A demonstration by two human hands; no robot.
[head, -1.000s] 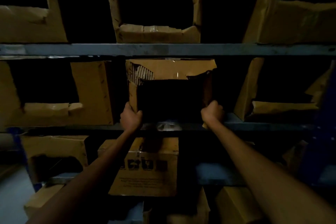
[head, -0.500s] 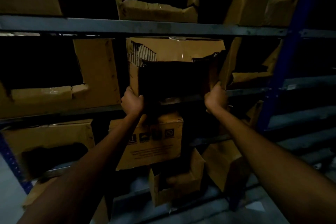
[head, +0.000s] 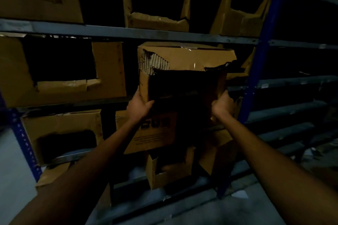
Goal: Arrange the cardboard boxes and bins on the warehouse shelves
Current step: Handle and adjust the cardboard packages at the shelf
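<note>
Cardboard, brown and badly torn, fills the middle of your view. The torn cardboard box (head: 184, 56) is at the middle shelf level, just under the grey steel beam (head: 109, 32). Its front is cut away into a dark opening, and bare corrugation shows at its ten o'clock corner.

Your left hand (head: 139, 105) grips the box at its seven o'clock corner, with the thumb on the front face and the fingers wrapped round the side. Your right hand (head: 223, 105) is at the five o'clock corner. It seems to be curled round the ragged side wall, though the shadow there hides the fingers. Both of your arms reach up and forward. In this light you cannot tell whether the bottom of the box rests on the shelf edge or is lifted off it.

At nine o'clock of the box, on the same shelf, stands a wide cut-out box (head: 109, 71), apart from it. At three o'clock the blue upright (head: 263, 42) of the rack runs from top to bottom. Straight below, at six o'clock, a printed box (head: 155, 133) leans forward between your forearms. Under it stands a small open box (head: 170, 170). At twelve o'clock, on the shelf above the beam, stands a tall open-fronted box (head: 157, 22).
</note>
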